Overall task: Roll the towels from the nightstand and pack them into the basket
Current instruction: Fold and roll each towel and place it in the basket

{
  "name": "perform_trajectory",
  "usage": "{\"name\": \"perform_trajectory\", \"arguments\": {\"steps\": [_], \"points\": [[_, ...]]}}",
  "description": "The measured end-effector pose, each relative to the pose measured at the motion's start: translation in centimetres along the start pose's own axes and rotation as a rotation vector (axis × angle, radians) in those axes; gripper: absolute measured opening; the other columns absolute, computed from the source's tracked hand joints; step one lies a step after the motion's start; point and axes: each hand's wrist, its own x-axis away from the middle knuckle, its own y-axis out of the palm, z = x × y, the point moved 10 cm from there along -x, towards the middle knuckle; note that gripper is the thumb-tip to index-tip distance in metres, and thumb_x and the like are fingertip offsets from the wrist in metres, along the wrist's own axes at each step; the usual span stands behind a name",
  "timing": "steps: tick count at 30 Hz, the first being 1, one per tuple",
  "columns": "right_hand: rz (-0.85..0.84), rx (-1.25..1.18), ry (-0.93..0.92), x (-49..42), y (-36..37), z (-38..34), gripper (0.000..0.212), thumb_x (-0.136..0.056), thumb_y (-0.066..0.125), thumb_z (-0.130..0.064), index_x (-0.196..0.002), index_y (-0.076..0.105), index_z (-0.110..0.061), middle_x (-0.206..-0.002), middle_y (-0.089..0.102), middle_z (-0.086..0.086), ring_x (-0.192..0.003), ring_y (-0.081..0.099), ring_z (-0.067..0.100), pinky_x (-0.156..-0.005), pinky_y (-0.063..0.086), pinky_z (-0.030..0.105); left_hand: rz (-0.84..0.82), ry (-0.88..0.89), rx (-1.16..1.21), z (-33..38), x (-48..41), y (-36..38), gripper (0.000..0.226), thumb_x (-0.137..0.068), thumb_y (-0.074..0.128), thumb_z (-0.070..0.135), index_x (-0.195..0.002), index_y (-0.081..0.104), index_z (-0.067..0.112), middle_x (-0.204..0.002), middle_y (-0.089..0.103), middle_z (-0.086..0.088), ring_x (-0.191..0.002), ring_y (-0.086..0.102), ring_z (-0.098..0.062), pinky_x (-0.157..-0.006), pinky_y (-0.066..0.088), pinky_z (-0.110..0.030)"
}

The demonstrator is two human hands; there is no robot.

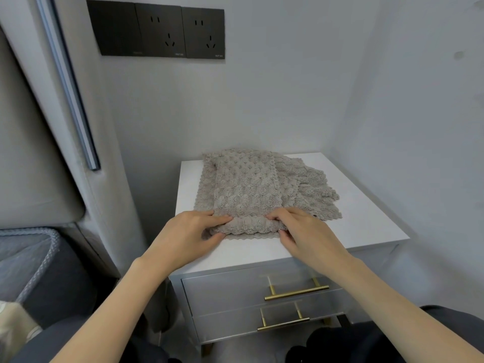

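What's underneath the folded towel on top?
Another grey towel spreads beneath the top towel, resting on the white nightstand. Whether more lie between is covered.

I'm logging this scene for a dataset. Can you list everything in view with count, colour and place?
nightstand: one, white top, grey drawers, in the corner
top towel: one, beige, on the nightstand, near end rolled
towels beneath: beige, under it, count unclear
drawer handles: two, gold, drawer fronts
wall plates: three, black, wall above
container: one, dark grey, lower left
hands: left hand and right hand, both pinching the top towel's rolled end
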Motion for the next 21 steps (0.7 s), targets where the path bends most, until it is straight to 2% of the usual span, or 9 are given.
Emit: {"name": "perform_trajectory", "arguments": {"steps": [2, 4, 7, 9, 12, 14, 16, 19, 21], "points": [[0.002, -0.041, 0.046, -0.1, 0.1, 0.5, 0.028, -0.094, 0.048, -0.021, -0.12, 0.051, -0.03, -0.119, 0.055, -0.01, -0.099, 0.057, 0.011, -0.067, 0.045, 0.025, -0.009, -0.007, 0.0, 0.0, 0.0, 0.0, 0.04, -0.089, 0.057, 0.034, -0.126, 0.054, 0.049, -0.112, 0.068, 0.016, -0.126, 0.046, 0.001, -0.087, 0.045, -0.022], [0.016, -0.132, 0.11, -0.2, 0.0, 1.1, 0.023, -0.094, 0.051, -0.024, -0.115, 0.056, -0.032, -0.113, 0.053, -0.012, -0.09, 0.056, 0.006, -0.068, 0.039, 0.021, -0.001, -0.012, -0.002, 0.2, 0.0, -0.2, 0.041, -0.087, 0.057, 0.028, -0.123, 0.057, 0.047, -0.098, 0.07, 0.016, -0.11, 0.056, -0.001, -0.08, 0.049, -0.023], [0.04, -0.313, 0.235, -0.3, -0.1, 2.3, 0.016, -0.094, 0.056, -0.027, -0.106, 0.06, -0.037, -0.102, 0.05, -0.014, -0.082, 0.053, -0.002, -0.071, 0.034, 0.009, 0.029, -0.092, 0.113, -0.4, -0.1, -0.8, 0.035, -0.085, 0.058, 0.026, -0.115, 0.064, 0.044, -0.102, 0.069, 0.022, -0.089, 0.061, 0.001, -0.079, 0.051, -0.025], [0.066, -0.41, 0.297, -0.3, -0.4, 2.8, 0.015, -0.094, 0.056, -0.028, -0.102, 0.058, -0.04, -0.097, 0.052, -0.01, -0.082, 0.052, -0.002, -0.071, 0.033, 0.006, 0.064, -0.181, 0.259, -1.2, -0.2, -1.1, 0.029, -0.086, 0.059, 0.026, -0.11, 0.068, 0.039, -0.101, 0.07, 0.022, -0.077, 0.063, 0.002, -0.074, 0.051, -0.02], [0.081, -0.533, 0.338, -0.5, -1.0, 2.8, 0.011, -0.094, 0.057, -0.025, -0.099, 0.063, -0.034, -0.092, 0.062, 0.002, -0.082, 0.055, 0.008, -0.069, 0.037, 0.009, 0.075, -0.27, 0.46, -1.9, -0.2, -0.9, 0.02, -0.086, 0.061, 0.025, -0.101, 0.073, 0.032, -0.089, 0.071, 0.02, -0.083, 0.063, 0.005, -0.069, 0.043, -0.002], [0.068, -0.598, 0.348, -0.4, -1.1, 2.8, 0.012, -0.094, 0.059, -0.022, -0.092, 0.066, -0.031, -0.082, 0.068, 0.006, -0.075, 0.059, 0.015, -0.064, 0.041, 0.014, 0.039, -0.314, 0.533, -2.2, -0.1, -0.3, 0.012, -0.086, 0.063, 0.027, -0.09, 0.074, 0.03, -0.075, 0.072, 0.013, -0.072, 0.064, 0.0, -0.06, 0.043, -0.004], [0.035, -0.607, 0.396, -0.1, -0.7, 3.1, 0.01, -0.092, 0.061, -0.023, -0.09, 0.068, -0.03, -0.074, 0.071, 0.005, -0.069, 0.064, 0.02, -0.066, 0.046, 0.025, 0.007, -0.356, 0.558, -2.5, 0.0, 0.2, 0.013, -0.087, 0.064, 0.03, -0.078, 0.073, 0.03, -0.065, 0.07, 0.008, -0.054, 0.056, -0.002, -0.053, 0.04, -0.007], [0.049, -0.585, 0.505, 0.2, -0.1, 4.3, 0.004, -0.088, 0.065, -0.029, -0.09, 0.068, -0.026, -0.071, 0.072, -0.002, -0.071, 0.067, 0.015, -0.072, 0.048, 0.029, 0.014, -0.438, 0.539, -3.3, 0.1, 0.6, 0.012, -0.084, 0.067, 0.033, -0.074, 0.072, 0.028, -0.062, 0.07, 0.005, -0.051, 0.053, 0.003, -0.051, 0.038, -0.004], [0.075, -0.543, 0.552, 0.2, 0.0, 4.9, 0.01, -0.085, 0.068, -0.033, -0.091, 0.066, -0.025, -0.068, 0.071, -0.006, -0.072, 0.066, 0.01, -0.072, 0.046, 0.028, 0.044, -0.48, 0.486, -3.5, 0.1, 0.7, 0.01, -0.08, 0.068, 0.033, -0.072, 0.07, 0.027, -0.06, 0.068, 0.006, -0.053, 0.054, 0.004, -0.051, 0.038, -0.005]]}}
